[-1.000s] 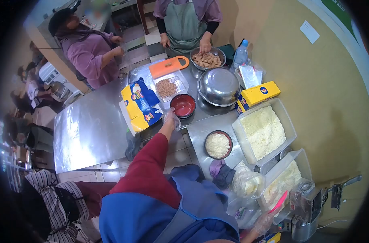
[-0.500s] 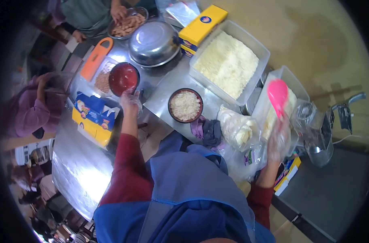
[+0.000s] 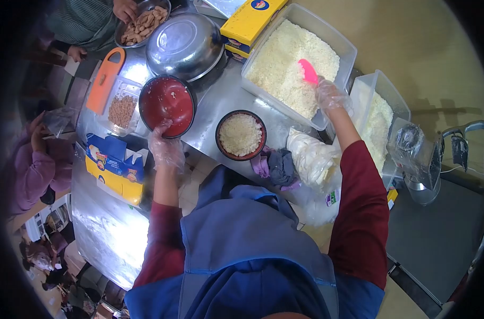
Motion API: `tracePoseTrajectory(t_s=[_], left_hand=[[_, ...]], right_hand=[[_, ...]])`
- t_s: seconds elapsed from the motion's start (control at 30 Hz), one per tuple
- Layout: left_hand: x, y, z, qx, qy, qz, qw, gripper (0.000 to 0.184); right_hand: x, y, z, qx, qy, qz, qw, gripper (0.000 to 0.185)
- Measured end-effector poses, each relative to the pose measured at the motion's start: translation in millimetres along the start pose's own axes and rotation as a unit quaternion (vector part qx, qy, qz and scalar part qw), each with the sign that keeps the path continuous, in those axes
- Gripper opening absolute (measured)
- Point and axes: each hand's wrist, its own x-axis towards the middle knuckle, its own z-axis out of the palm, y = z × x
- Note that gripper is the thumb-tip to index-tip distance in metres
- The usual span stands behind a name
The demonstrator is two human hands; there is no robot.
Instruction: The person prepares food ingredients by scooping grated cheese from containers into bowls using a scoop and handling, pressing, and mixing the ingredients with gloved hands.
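Note:
Wearing a clear plastic glove, my left hand (image 3: 166, 146) grips the near rim of a red bowl (image 3: 174, 101) with a black outside; a few pale crumbs lie in it. My right hand (image 3: 330, 95), also gloved, holds a pink scoop (image 3: 308, 71), whose head rests in the pale shreds (image 3: 290, 66) of a large clear tub (image 3: 347, 50). A second dark-rimmed bowl (image 3: 219, 144) full of pale shreds stands on the metal table between my hands. Right of the large tub is another clear tub (image 3: 403, 109) with similar shreds.
An upturned metal bowl (image 3: 181, 45), yellow boxes (image 3: 252, 20), an orange board (image 3: 104, 80) and a tray of brown bits (image 3: 122, 110) stand farther back. A co-worker's hand (image 3: 126, 9) touches brown pieces in a metal bowl. Plastic bags (image 3: 312, 159) and a dark cloth (image 3: 282, 167) lie near me.
My right hand has swung from the right-hand tub into the large tub with the pink scoop. The red bowl is still in my left hand. The view has turned and moved closer to the table.

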Motion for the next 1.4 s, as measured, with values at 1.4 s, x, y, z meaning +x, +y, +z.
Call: tracePoseTrajectory(t_s=[1.4], left_hand=[[22.1,11.0,106.8,0.244,-0.201,0.063,0.947,0.051]], right_hand=[[0.2,-48.2,9.1,0.13,-0.207,-0.155,0.957,0.044]])
